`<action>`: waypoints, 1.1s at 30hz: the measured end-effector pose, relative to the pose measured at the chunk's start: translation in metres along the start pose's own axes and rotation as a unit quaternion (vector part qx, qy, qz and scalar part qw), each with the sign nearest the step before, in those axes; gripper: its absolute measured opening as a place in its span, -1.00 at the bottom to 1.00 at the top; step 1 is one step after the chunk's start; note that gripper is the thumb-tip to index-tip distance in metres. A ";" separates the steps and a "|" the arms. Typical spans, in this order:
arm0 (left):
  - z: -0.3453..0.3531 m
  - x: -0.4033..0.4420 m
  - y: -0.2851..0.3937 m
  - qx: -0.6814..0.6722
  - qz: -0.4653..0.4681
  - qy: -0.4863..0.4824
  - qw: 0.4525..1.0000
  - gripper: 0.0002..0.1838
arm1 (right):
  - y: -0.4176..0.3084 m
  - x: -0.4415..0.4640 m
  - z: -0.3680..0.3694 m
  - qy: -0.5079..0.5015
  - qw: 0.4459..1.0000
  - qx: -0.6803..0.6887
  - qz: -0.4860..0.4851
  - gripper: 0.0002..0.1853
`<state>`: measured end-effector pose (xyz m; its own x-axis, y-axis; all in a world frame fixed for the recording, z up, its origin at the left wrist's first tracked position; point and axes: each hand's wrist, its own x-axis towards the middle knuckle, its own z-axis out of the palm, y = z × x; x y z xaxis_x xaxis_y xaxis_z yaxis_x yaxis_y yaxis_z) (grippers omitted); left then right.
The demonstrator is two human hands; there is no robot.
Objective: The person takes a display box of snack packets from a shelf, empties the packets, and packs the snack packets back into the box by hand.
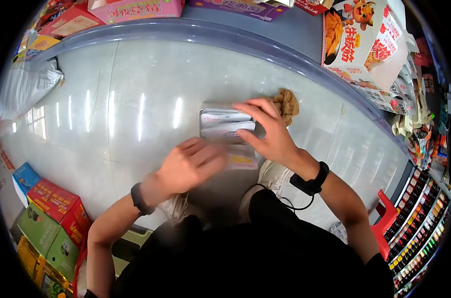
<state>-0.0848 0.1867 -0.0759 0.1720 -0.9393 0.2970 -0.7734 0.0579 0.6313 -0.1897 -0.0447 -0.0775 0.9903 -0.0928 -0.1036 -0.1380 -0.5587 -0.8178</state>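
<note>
A small metal-rimmed container (201, 119) on the grey floor holds several upright white packets (229, 130). My right hand (267, 129) is over its right side, thumb and fingers apart, touching the packets. My left hand (195, 164) is at the near left of the container, blurred, with its fingers curled; a blurred packet with yellow print (242, 160) lies beside its fingertips. Whether that hand holds it cannot be made out. Behind my right hand is a crumpled brown cloth or paper (288, 105).
A curved shelf edge (185, 31) with snack boxes (352, 39) runs across the back and right. Red box (54, 198) and green boxes (39, 228) stand at left. A silvery bag (34, 84) lies at upper left; a red stool (384, 223) is at right.
</note>
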 end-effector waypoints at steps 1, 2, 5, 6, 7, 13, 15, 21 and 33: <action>0.002 0.001 -0.002 0.007 -0.010 -0.003 1.000 -0.65 | -0.001 0.001 0.000 -0.001 1.000 0.010 0.003 -0.46; 0.002 0.001 -0.004 0.006 -0.010 0.001 1.000 -0.65 | -0.002 0.000 -0.001 -0.002 1.000 0.019 0.008 -0.45; -0.004 -0.003 -0.006 0.065 -0.055 -0.012 0.996 -0.67 | -0.005 -0.006 0.002 0.053 0.998 0.012 -0.033 -0.41; -0.012 -0.001 -0.006 0.071 -0.059 -0.002 0.996 -0.68 | -0.006 -0.010 0.004 0.062 0.997 0.014 -0.032 -0.48; -0.017 0.000 -0.007 0.079 -0.064 0.009 0.995 -0.69 | -0.007 -0.012 0.001 0.060 0.998 0.011 -0.032 -0.48; 0.003 -0.007 0.008 0.101 -0.015 -0.053 0.993 -0.73 | -0.015 -0.028 -0.004 -0.025 0.985 -0.039 -0.166 -0.67; 0.011 -0.010 0.015 0.113 -0.043 -0.060 0.991 -0.70 | -0.019 -0.031 0.004 -0.026 0.984 -0.022 -0.176 -0.64; 0.012 -0.026 0.012 0.023 -0.062 0.053 0.996 -0.56 | -0.020 -0.036 0.012 -0.004 0.984 -0.038 -0.175 -0.63; 0.008 -0.008 0.004 0.020 -0.109 0.014 0.994 -0.65 | -0.014 -0.030 0.019 0.011 0.984 -0.085 -0.158 -0.67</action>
<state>-0.0940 0.1923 -0.0813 0.3556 -0.9178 0.1766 -0.7393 -0.1607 0.6539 -0.2167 -0.0184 -0.0732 0.9837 0.0917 0.1545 0.1745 -0.6925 -0.7000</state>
